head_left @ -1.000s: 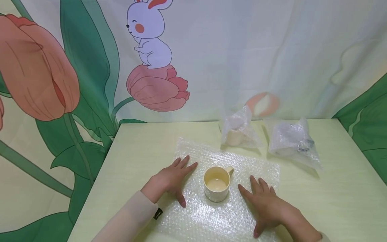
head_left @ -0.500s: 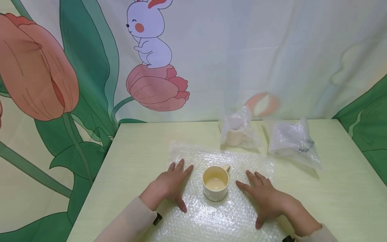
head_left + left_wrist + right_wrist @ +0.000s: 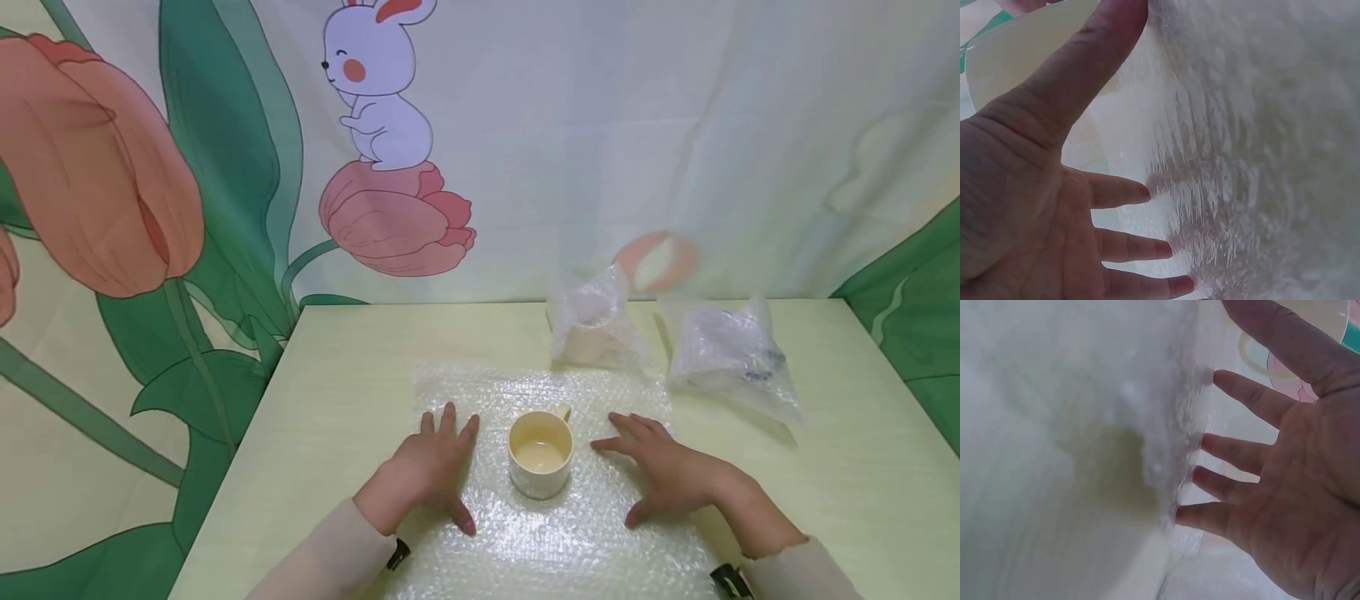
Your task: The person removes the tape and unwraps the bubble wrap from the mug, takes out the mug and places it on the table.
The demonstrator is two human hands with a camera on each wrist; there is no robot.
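Observation:
A cream mug [image 3: 540, 477] stands upright on a sheet of bubble wrap [image 3: 525, 550], its handle pointing to the back right. To the left of the mug my left hand [image 3: 431, 467] spreads its fingers, with the tips on the sheet. My right hand [image 3: 671, 471] lies on the other side, fingers also spread and touching the wrap near its right edge. Both wrist views show the fingertips [image 3: 1141, 190] of the left hand and the fingertips [image 3: 1200, 440] of the right hand meeting the bubbled surface. Neither hand touches the mug.
Two bubble-wrapped packages stand at the back: a smaller package [image 3: 592, 329] with a cup-like shape inside, and a larger package [image 3: 727, 350] to its right. The pale table [image 3: 345, 358] ends at a printed curtain [image 3: 540, 150] with a rabbit and tulips.
The bubble wrap has turned slightly and shifted to the left and nearer, its back edge now straighter. Both hands moved with it, and the mug's handle has swung a little backward.

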